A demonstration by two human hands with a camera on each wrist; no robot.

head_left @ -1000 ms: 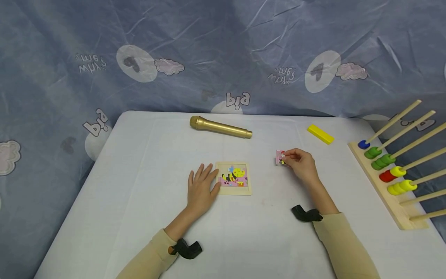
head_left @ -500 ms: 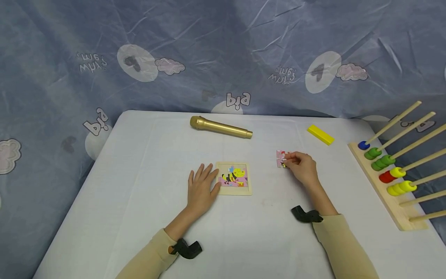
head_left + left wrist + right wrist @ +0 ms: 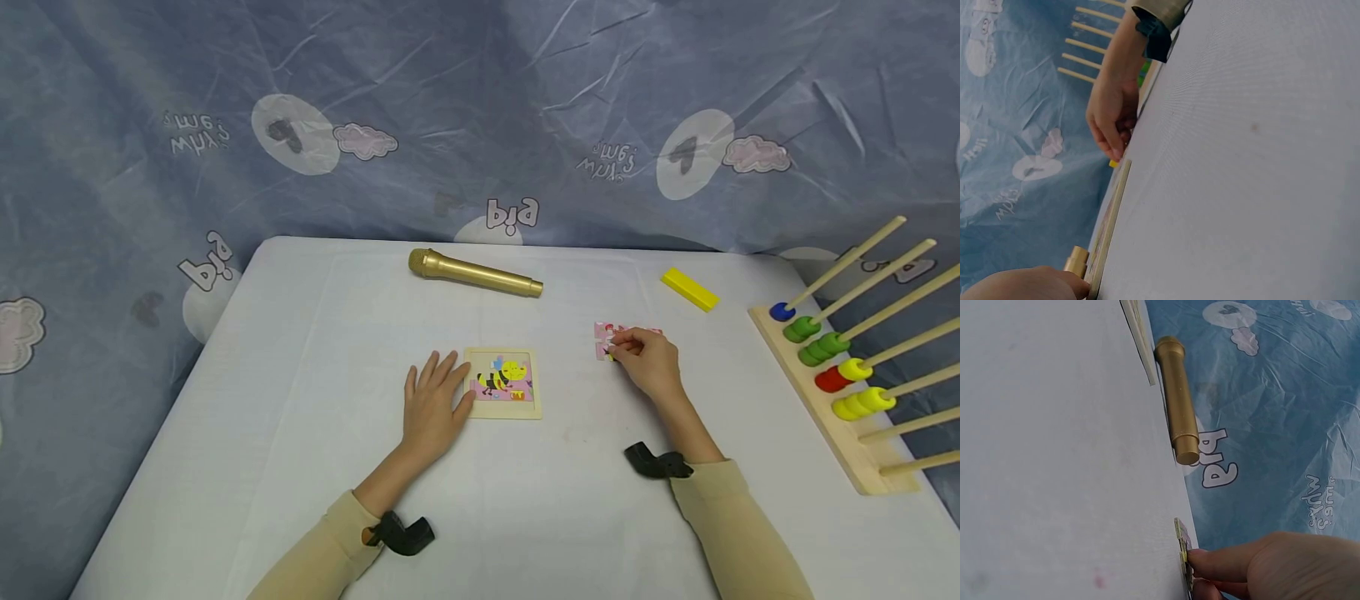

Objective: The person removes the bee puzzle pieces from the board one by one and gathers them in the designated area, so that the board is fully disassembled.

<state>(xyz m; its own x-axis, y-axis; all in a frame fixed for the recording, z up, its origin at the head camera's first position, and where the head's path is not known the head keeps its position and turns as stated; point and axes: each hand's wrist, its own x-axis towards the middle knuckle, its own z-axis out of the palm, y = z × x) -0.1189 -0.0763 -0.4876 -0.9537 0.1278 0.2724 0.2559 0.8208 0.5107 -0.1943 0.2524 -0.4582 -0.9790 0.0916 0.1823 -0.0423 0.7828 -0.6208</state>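
A small wooden puzzle tray [image 3: 504,411] with a bee picture lies in the middle of the table. My left hand [image 3: 433,412] rests flat at its left side, fingers spread, with thumb and forefinger touching the frame. To the right, my right hand [image 3: 651,365] pinches a small pink puzzle piece [image 3: 602,350] with thumb and fingertips, low over the table. More pink pieces show behind the hand, partly hidden by it. In the right wrist view, the thumb meets the edge of a thin puzzle piece [image 3: 1181,532] in a row of them.
A gold microphone [image 3: 476,273] lies behind the tray. At the back right is a yellow block [image 3: 690,289]. A wooden bead abacus [image 3: 840,400] with upright rods stands along the right edge. A printed blue-grey cloth [image 3: 450,108] hangs behind the white table [image 3: 300,375].
My right hand has shifted slightly toward me, and more of the pink pieces has come into sight behind it. My left hand and the tray stay in place.
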